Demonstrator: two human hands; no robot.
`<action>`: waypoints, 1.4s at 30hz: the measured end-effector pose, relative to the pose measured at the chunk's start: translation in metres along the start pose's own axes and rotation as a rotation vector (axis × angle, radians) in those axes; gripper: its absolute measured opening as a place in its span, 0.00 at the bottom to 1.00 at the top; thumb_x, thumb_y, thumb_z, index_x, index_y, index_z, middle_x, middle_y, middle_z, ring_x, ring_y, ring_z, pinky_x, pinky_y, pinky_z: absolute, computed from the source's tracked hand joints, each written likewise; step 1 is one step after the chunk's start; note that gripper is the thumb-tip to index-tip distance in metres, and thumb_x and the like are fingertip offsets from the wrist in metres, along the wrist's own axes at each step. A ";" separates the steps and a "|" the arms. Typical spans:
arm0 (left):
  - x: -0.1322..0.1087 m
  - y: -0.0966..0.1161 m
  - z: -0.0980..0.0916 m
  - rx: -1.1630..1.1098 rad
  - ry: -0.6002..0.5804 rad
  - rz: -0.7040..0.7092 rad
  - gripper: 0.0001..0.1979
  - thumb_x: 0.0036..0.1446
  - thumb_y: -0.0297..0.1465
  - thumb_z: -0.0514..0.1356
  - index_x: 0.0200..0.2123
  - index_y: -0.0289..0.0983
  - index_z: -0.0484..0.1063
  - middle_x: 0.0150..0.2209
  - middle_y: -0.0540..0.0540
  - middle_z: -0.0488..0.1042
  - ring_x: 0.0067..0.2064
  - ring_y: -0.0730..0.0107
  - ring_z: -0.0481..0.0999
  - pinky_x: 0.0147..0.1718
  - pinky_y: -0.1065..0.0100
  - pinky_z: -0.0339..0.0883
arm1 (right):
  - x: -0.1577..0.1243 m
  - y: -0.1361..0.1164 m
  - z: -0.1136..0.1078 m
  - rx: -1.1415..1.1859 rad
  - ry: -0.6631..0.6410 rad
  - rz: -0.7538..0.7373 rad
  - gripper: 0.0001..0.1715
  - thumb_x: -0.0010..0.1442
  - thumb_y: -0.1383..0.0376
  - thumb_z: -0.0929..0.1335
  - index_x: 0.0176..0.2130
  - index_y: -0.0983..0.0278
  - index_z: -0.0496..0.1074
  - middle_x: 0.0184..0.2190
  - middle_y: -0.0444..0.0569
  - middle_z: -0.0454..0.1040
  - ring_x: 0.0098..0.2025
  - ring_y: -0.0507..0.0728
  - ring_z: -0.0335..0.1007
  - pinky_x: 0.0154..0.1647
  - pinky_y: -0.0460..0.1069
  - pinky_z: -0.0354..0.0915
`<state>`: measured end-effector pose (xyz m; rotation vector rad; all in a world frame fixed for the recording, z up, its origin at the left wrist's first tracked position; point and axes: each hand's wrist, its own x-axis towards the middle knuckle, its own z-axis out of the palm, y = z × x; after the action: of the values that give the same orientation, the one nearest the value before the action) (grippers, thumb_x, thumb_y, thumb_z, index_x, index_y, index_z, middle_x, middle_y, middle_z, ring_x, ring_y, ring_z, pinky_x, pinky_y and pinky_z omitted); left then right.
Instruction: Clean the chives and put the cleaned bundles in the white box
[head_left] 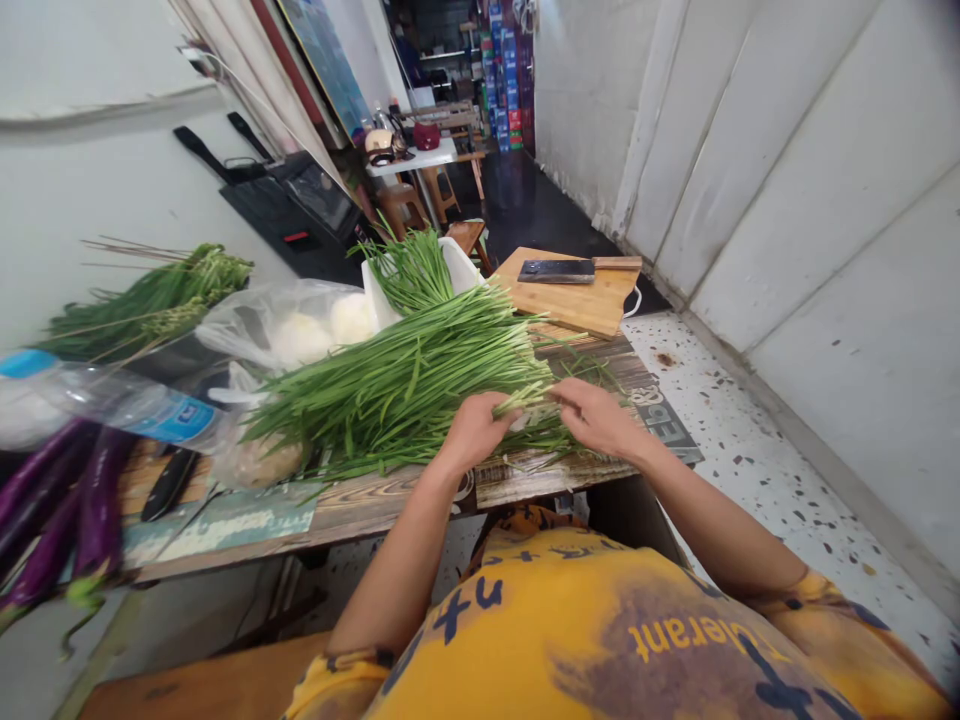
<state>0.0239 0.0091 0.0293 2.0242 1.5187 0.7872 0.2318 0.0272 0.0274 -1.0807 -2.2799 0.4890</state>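
Left hand (474,432) and right hand (596,415): fingers curled, pinching pale ends of a few chives (405,385). Stalks probably light, limp, easily bruised. Firmest grip likely near the base ends.

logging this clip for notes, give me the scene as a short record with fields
left hand: pinching stalk ends of the chives
right hand: gripping the same stalk ends, close to the left hand
surface: wooden table, chives lying across it
far end: cutting board with cleaver on it
person's left: purple eggplants, water bottle, plastic bag
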 end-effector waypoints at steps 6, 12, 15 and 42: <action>0.000 0.001 -0.001 -0.018 -0.022 0.007 0.09 0.54 0.33 0.58 0.31 0.35 0.76 0.31 0.48 0.77 0.33 0.67 0.73 0.34 0.69 0.63 | 0.012 0.001 0.015 0.208 -0.115 0.015 0.20 0.61 0.58 0.60 0.27 0.66 0.72 0.22 0.45 0.68 0.26 0.50 0.61 0.29 0.45 0.55; 0.000 -0.003 -0.002 -0.045 0.060 -0.022 0.10 0.54 0.35 0.57 0.31 0.35 0.75 0.30 0.48 0.76 0.33 0.68 0.72 0.35 0.69 0.62 | 0.014 0.021 0.010 0.359 0.070 0.452 0.28 0.61 0.52 0.58 0.20 0.66 0.69 0.13 0.40 0.60 0.17 0.48 0.54 0.21 0.44 0.50; 0.000 -0.007 -0.006 -0.146 0.151 -0.084 0.12 0.55 0.36 0.56 0.31 0.34 0.75 0.30 0.48 0.76 0.33 0.69 0.73 0.35 0.70 0.63 | 0.010 0.027 0.006 0.099 0.064 0.445 0.34 0.61 0.47 0.58 0.15 0.65 0.68 0.12 0.44 0.62 0.19 0.50 0.59 0.24 0.45 0.52; 0.002 -0.003 -0.001 0.070 -0.027 0.012 0.08 0.55 0.31 0.57 0.34 0.36 0.75 0.32 0.47 0.75 0.36 0.67 0.71 0.36 0.68 0.62 | 0.015 -0.008 0.011 0.194 -0.062 0.127 0.12 0.57 0.63 0.65 0.24 0.66 0.66 0.20 0.41 0.65 0.23 0.48 0.57 0.25 0.43 0.50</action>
<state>0.0213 0.0116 0.0278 2.0874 1.5401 0.7181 0.2127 0.0336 0.0283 -1.1294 -2.1727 0.7876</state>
